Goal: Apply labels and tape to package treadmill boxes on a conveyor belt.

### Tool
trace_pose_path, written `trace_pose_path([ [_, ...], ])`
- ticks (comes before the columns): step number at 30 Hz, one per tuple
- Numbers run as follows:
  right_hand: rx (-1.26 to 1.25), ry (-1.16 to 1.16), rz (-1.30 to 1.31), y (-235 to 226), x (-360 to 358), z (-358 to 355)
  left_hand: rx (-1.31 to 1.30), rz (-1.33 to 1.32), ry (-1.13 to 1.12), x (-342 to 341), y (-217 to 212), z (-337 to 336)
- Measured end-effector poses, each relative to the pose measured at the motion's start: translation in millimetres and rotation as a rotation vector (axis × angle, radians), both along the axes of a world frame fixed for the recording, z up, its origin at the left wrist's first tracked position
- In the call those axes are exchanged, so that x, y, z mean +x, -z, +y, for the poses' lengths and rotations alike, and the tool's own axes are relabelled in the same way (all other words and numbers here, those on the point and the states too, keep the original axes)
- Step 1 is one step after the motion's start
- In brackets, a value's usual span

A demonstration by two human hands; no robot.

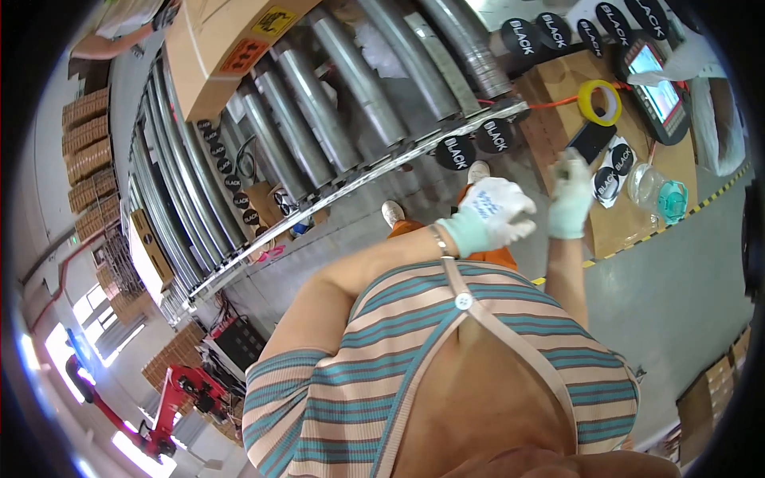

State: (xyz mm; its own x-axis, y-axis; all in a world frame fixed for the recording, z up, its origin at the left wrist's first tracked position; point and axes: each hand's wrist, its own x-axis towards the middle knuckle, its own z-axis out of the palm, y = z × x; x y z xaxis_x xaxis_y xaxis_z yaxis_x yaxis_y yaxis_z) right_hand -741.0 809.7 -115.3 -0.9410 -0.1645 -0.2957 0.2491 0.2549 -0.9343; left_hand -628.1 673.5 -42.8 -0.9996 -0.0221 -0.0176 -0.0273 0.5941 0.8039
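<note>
White-gloved, the left hand (492,213) is hanging half-curled; the right hand (571,193) is sitting right by the black phone (596,141) on the cardboard (610,227). Can't tell if either's gripping. One careless sideways swipe could be sending that clear bottle (658,195) off.

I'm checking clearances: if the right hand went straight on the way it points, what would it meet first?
Likely the black flat object just ahead of the right hand, though one view leaves unclear whether the hand would pass above it.
</note>
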Motion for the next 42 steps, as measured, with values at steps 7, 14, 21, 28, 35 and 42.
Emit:
trace_pose_path([
  [7, -0.313, -0.068, -0.156, -75.0, 120.8, -112.8, -0.160, 0.194, -0.144, 108.0, -30.8, -45.9],
  [14, -0.601, -0.288, -0.151, -110.5, 277.2, -255.0, -0.148, 0.182, -0.372, 283.7, -58.1, -129.6],
  [21, -0.872, -0.445, -1.000, -142.5, 381.8, -357.2, -0.142, 0.304, -0.496, 394.2, -63.0, -204.0],
  [28, -0.255, -0.878, 0.458, -84.3, 395.4, -435.5, -0.353, 0.393, -0.816, 416.1, -100.9, -266.5],
  [35, 0.188, -1.257, 0.503, -63.3, 433.3, -485.1, -0.424, -0.081, -0.723, 425.7, -82.0, -337.1],
  [42, 0.616, -0.865, 0.855, -58.8, 416.3, -496.5, 0.002, -0.107, -0.781, 461.1, -45.5, -390.4],
])
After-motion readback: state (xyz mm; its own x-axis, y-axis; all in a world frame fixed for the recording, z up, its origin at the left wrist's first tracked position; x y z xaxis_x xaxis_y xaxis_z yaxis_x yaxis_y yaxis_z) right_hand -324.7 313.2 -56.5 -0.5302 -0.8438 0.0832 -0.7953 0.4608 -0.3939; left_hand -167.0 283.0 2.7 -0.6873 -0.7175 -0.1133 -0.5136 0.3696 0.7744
